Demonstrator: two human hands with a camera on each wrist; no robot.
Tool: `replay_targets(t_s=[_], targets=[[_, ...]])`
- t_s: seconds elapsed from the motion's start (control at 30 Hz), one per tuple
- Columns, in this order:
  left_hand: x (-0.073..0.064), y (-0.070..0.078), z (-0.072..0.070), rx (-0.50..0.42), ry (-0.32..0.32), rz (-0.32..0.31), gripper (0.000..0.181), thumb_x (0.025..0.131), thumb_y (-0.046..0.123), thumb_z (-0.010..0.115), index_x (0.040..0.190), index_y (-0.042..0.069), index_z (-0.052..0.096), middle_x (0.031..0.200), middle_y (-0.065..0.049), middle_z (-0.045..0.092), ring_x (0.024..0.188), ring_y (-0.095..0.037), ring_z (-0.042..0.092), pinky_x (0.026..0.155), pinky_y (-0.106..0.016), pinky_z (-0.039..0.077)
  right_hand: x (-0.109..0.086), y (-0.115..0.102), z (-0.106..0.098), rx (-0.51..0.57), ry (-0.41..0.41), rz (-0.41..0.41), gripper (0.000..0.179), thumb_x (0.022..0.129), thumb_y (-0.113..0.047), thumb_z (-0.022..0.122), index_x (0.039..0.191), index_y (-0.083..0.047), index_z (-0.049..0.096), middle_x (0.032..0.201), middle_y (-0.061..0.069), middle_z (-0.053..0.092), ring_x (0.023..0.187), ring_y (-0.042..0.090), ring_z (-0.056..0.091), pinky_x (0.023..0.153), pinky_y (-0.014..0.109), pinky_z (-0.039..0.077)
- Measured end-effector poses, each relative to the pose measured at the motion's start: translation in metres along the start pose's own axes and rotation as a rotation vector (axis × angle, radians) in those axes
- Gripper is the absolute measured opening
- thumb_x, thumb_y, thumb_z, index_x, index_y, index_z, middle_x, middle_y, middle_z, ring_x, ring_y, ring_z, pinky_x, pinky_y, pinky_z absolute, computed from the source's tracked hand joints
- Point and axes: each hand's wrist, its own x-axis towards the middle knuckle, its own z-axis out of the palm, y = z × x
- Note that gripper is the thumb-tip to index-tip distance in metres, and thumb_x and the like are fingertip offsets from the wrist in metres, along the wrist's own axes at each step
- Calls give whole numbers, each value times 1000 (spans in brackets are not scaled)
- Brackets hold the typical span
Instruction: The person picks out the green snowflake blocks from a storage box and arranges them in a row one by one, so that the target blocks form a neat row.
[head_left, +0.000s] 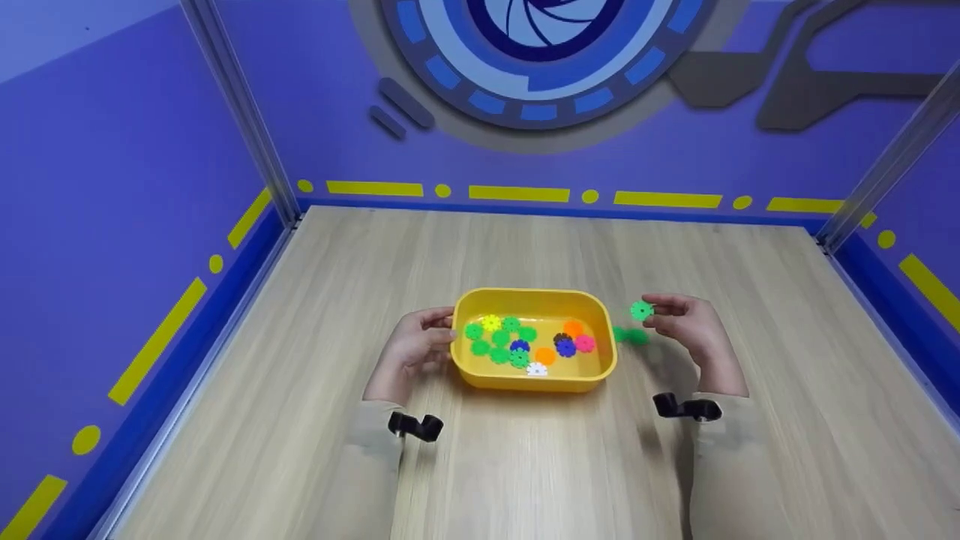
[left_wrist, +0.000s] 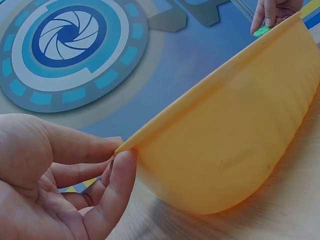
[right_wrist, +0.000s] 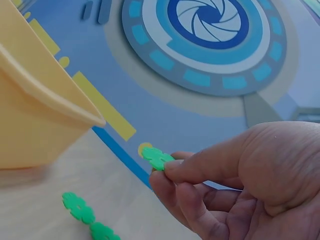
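Note:
A yellow plastic bin (head_left: 534,383) sits on the table with several notched plastic discs inside, many of them green, others orange, blue, pink, white and yellow. My left hand (head_left: 415,341) pinches the bin's left rim between thumb and fingers, as the left wrist view shows close up. To the right of the bin, my right hand (head_left: 691,327) holds a green notched disc (right_wrist: 156,158) by its edge between thumb and fingertips, raised above the table. Below it, just outside the bin's right wall, lie green discs (right_wrist: 78,207) on the table.
The light wood table (head_left: 360,255) is bounded at the back and sides by blue-purple panels (head_left: 337,135) with yellow marks. Metal posts (head_left: 240,112) stand at the rear corners. A black wrist mount (head_left: 415,426) sits on each sleeve.

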Motion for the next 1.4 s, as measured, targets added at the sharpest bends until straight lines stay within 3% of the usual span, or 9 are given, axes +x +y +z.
replay_targets(t_s=[0.23,0.37,0.57,0.8,1.4], targets=[[0,1,0,4,3,-18,52,89,-5,68,140,3,61,115,-10,63,68,-13,61,62,-27,57,2,10,-5,-18,33,33,50,95,-6,67,144,1,56,118,8,64,86,-3,65,79,13,56],[0,2,0,0,5,-26,53,89,-5,68,141,4,61,117,-11,63,70,-13,62,64,-27,58,4,17,-7,-23,39,62,49,95,-2,66,143,3,56,117,10,65,86,-3,62,80,16,58],[-1,1,0,-3,5,-15,52,89,-7,67,140,1,60,114,-10,62,70,-13,62,63,-27,58,9,29,-10,-62,16,95,48,93,4,62,141,8,56,118,17,68,80,-1,63,75,20,59],[-1,0,0,-19,6,-1,53,88,-8,66,140,1,60,110,-8,61,70,-12,62,63,-27,59,10,36,-10,-42,-26,178,48,95,2,57,142,8,54,107,7,68,79,6,62,71,20,55],[-1,0,0,-12,-10,0,52,88,-6,67,140,0,60,118,-15,62,70,-12,62,63,-27,59,10,38,-10,-100,-35,179,47,93,-1,58,138,10,56,101,6,69,78,7,62,70,21,55]])
